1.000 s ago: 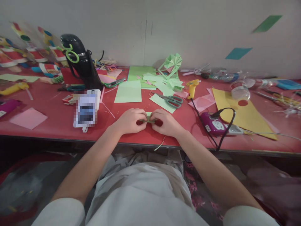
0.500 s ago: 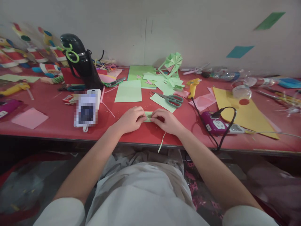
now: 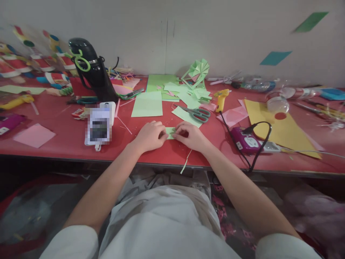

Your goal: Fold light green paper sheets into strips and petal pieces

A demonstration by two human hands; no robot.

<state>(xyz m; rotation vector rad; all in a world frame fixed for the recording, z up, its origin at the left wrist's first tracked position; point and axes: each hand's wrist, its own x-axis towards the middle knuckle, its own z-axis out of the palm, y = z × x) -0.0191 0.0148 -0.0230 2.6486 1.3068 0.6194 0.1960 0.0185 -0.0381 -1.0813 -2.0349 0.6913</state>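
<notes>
A small strip of light green paper (image 3: pixel 170 132) lies low over the red table near its front edge. My left hand (image 3: pixel 151 135) pinches its left end between thumb and fingers, and my right hand (image 3: pixel 192 136) has the right end in a like pinch. Both ends of the strip are hidden by my fingers. A thin green paper scrap (image 3: pixel 185 163) hangs over the table edge below my right hand. Grey-handled scissors (image 3: pixel 198 115) rest on a green sheet just beyond my right hand. Another light green sheet (image 3: pixel 147 104) lies flat beyond my left hand.
A black bottle (image 3: pixel 93 70) and a phone (image 3: pixel 99 124) stand at left. On the right are a yellow glue gun (image 3: pixel 221 100), a purple power socket (image 3: pixel 245 141) with a black cord, and yellow paper (image 3: pixel 277 126). A folded green paper wheel (image 3: pixel 198 71) stands at the back.
Both hands stay at the strip. The fingers of my right hand have shifted slightly, and the thumb and finger pinch looks a little rounder. The rest of the table looks the same.
</notes>
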